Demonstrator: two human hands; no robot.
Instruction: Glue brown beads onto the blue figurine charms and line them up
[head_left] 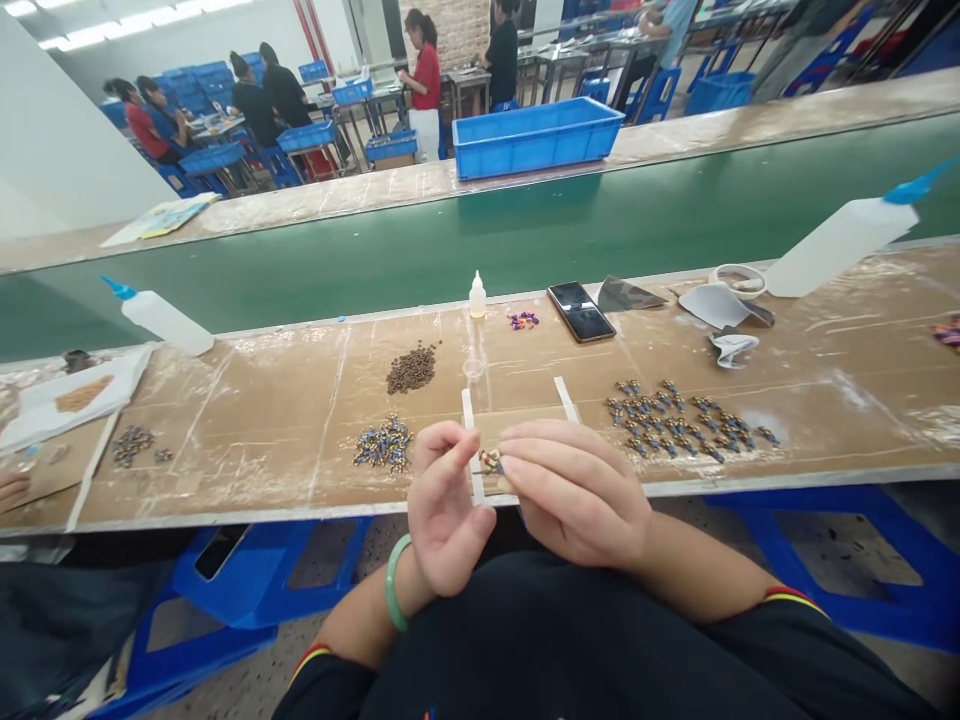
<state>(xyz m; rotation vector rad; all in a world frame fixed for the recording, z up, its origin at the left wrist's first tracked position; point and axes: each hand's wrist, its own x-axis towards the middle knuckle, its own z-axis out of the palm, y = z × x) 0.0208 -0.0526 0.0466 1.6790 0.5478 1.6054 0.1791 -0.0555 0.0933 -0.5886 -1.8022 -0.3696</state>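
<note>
A tiny gold-and-blue painted piece sits at the fingertips of my right hand, whose fingers are closed together over it. A thin dark line juts from it to the left; too small to make out. My left hand, with a green bangle at the wrist, is half curled beside it, thumb and fingers apart. Left of my hands lies a heap of similar blue-and-gold pieces. Behind it is a pile of small brown round bits. More blue-and-gold pieces are spread in rows on the right.
A small dropper bottle, a clear little cup, purple-orange bits and a phone stand farther back. White bottles flank the bench. Behind the green belt is a blue crate. Another person's hand rests far left.
</note>
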